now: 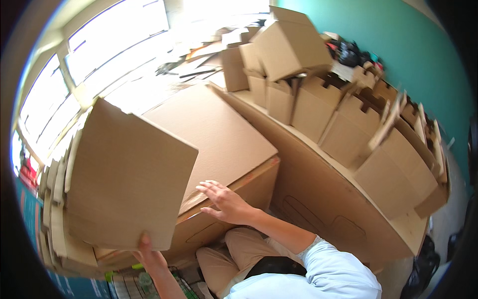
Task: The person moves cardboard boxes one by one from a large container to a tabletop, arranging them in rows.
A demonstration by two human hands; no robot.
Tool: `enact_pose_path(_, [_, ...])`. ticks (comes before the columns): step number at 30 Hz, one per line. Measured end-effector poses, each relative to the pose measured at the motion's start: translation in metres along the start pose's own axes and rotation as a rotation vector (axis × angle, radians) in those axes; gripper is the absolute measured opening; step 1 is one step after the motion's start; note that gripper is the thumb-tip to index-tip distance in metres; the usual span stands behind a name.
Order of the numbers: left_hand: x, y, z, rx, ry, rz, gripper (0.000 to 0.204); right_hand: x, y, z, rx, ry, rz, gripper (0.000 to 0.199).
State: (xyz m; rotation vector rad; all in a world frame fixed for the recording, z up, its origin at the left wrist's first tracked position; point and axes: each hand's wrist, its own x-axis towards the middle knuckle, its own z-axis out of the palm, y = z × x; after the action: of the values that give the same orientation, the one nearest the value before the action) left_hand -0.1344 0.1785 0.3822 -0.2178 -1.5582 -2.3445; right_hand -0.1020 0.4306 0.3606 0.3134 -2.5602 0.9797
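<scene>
Resting under everything is the big closed cardboard box [219, 134], its matte brown top smooth. Above its left end, my left hand [149, 256] pinches the lower edge of a flat, squarish cardboard sheet [127, 182]. My right hand [224, 202] hovers, fingers spread and empty, over the box's near edge.

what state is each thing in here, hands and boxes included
left hand: grip closed on the lower edge of the flat cardboard sheet
flat cardboard sheet: unfolded, held up and tilted
right hand: open, fingers spread, over the big carton's edge
big carton: closed, lying flat
assembled boxes: folded up, standing in a row, top flaps open
flat cardboard stack: unfolded, piled at the left
</scene>
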Motion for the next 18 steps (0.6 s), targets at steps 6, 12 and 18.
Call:
enact_pose_path(6, [0.039, 0.019, 0.183, -0.207, -0.455, 0.017, 0.054, -0.027, 0.042, -0.006, -0.299, -0.016, 0.039, 0.056])
enact_pose_path(12, [-0.02, 0.062, 0.389, -0.235, -0.917, 0.205, 0.057, -0.036, 0.053, -0.007, -0.372, -0.006, 0.007, 0.051])
enact_pose_path(18, [-0.071, 0.059, 0.496, -0.009, -0.948, 0.13, 0.104, -0.038, 0.054, -0.009, 0.565, 0.208, 0.11, 0.038])
